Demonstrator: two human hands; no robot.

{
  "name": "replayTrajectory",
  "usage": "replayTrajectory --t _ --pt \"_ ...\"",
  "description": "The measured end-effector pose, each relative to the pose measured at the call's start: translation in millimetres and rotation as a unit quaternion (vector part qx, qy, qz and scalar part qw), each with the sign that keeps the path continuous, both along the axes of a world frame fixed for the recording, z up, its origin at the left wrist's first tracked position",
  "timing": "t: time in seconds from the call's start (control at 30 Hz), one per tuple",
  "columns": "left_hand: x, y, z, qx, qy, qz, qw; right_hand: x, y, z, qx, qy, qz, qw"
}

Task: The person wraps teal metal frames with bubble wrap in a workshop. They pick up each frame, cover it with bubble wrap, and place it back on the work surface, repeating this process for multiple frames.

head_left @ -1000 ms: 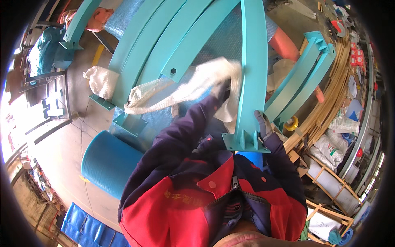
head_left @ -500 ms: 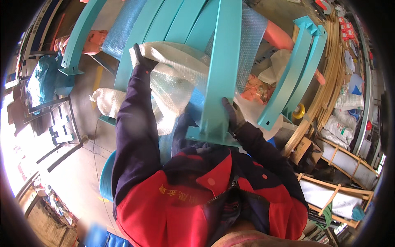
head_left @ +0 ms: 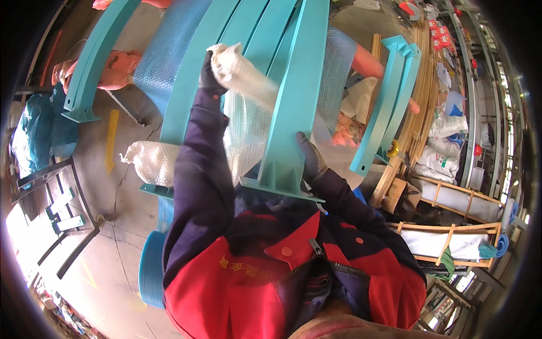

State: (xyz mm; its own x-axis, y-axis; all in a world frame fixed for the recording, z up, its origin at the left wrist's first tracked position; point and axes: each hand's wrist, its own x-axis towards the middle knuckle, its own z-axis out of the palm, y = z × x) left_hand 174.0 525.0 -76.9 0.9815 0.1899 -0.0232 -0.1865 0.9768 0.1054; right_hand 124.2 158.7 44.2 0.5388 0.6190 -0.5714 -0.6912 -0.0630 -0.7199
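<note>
My left hand [head_left: 211,78], in a dark glove, grips the bunched end of a white bubble wrap sheet [head_left: 240,72]. The wrap runs across turquoise metal beams and passes behind the nearest one; a looser part hangs below, beside my sleeve. My right hand [head_left: 310,159], also dark-gloved, holds the right side of that near turquoise metal beam [head_left: 299,107], just above its flat end plate. Some of its fingers are hidden behind the beam. Left of my left forearm, another white wrapped end [head_left: 151,163] sticks out above a turquoise plate.
Clear blue-tinted bubble wrap [head_left: 169,62] drapes under the beams. More turquoise beams stand at left [head_left: 99,62] and right [head_left: 384,107]. A dark metal frame [head_left: 73,209] stands at left. Long wooden strips [head_left: 415,113] and wood-framed crates [head_left: 451,244] line the right side. A blue roll [head_left: 151,268] is near my left side.
My left hand has moved slightly right and gathered the spread bubble wrap into a tighter bunch. My right hand stays at the beam. The whole view has shifted a little.
</note>
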Motion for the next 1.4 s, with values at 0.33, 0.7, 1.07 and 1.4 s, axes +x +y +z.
replayTrajectory --t 0.33,0.7,1.07,1.4 --pt "-150.4 36.2 102.6 0.502 0.299 -0.364 0.725 33.1 -62.9 -4.6 0.053 0.099 -0.018 0.994" --pt "-253.8 -107.7 61.2 0.176 0.386 -0.336 0.841 17.2 -19.9 -35.8 0.062 0.041 -0.013 0.997" --pt "-349.1 -226.1 83.6 0.358 0.336 -0.354 0.796 24.8 -31.2 -52.3 0.137 0.106 -0.047 0.984" --pt "-406.4 -224.0 72.2 0.063 0.318 -0.16 0.932 17.2 -32.2 -91.6 0.028 0.041 -0.06 0.997"
